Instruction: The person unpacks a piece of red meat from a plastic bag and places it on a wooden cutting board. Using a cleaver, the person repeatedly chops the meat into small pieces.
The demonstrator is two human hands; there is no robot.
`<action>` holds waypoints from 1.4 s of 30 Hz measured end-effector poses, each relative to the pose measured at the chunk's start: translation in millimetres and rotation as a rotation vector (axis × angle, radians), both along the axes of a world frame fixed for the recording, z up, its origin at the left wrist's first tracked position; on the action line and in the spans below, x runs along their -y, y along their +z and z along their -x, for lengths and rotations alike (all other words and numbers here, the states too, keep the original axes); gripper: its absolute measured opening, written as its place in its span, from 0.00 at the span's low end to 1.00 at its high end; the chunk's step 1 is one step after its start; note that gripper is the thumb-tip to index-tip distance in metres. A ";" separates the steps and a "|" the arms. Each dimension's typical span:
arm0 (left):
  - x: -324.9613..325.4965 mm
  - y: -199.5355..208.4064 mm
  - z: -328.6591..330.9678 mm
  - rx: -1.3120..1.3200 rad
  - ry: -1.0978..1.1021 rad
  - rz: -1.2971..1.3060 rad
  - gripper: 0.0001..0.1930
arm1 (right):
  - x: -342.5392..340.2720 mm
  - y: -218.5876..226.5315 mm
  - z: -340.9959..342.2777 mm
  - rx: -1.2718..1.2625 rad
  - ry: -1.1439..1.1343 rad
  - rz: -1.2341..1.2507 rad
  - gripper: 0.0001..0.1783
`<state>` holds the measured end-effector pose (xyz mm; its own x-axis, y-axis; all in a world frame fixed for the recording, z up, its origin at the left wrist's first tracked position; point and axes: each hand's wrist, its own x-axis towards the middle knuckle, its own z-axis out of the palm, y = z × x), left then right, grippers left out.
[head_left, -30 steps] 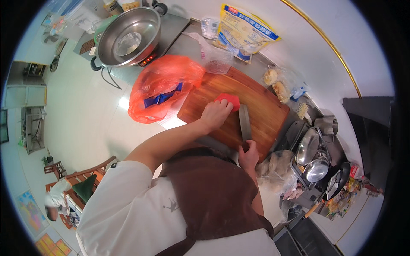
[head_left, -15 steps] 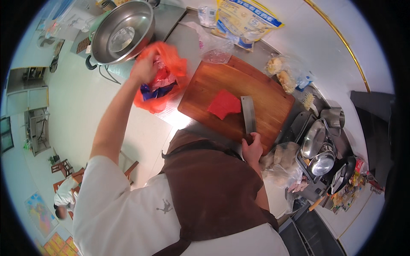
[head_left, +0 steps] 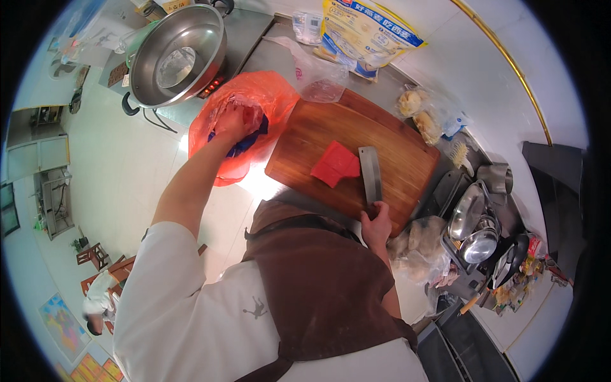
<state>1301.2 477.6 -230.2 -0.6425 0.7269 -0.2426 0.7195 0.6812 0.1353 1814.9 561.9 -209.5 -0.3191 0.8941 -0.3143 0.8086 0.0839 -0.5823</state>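
My left hand [head_left: 231, 122] is down inside an orange plastic bag [head_left: 270, 95] at the counter's front edge. Its fingers are mostly hidden there among crinkled clear, red and dark blue wrappings. At the near edge of the wooden cutting board [head_left: 299, 137], my right hand [head_left: 377, 223] is closed round the handle of a cleaver [head_left: 370, 173]. The blade lies flat on the board and points away from me. Just left of the blade is a flat red packet [head_left: 335, 163], its right side notched.
A wide steel pan [head_left: 143, 63] stands at the far left. Behind the board are a thin clear bag [head_left: 318, 73] and a large yellow-and-white food bag [head_left: 366, 28]. To the right are bagged food [head_left: 428, 124], a scrub brush [head_left: 459, 153] and steel bowls [head_left: 478, 245].
My left hand has moved down and nearer, deeper into the orange bag, which has spread wider towards the board. The right hand and the cleaver stay about where they were.
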 end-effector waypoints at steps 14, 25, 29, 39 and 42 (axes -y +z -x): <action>0.0 66.2 -65.3 0.002 -0.019 -0.480 0.15 | -6.3 17.8 9.3 0.104 -0.092 -0.011 0.24; -95.4 54.3 -238.3 0.322 -0.458 -0.685 0.25 | -29.3 57.8 46.1 0.238 0.148 -0.020 0.14; -159.2 46.3 -235.8 0.754 -0.104 -0.871 0.17 | -21.5 52.2 60.6 0.145 0.171 -0.182 0.11; -213.6 20.1 -249.6 1.056 0.085 -0.602 0.14 | -20.5 60.4 80.2 0.263 0.234 -0.088 0.10; -211.4 14.1 -248.1 1.059 0.126 -0.701 0.14 | -27.4 62.6 86.0 0.323 0.268 -0.033 0.07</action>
<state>1549.3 689.0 -216.1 -0.4447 0.8550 -0.2671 -0.0240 0.2867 0.9577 1728.8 589.3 -146.9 -0.4314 0.8044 -0.4085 0.8962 0.3302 -0.2962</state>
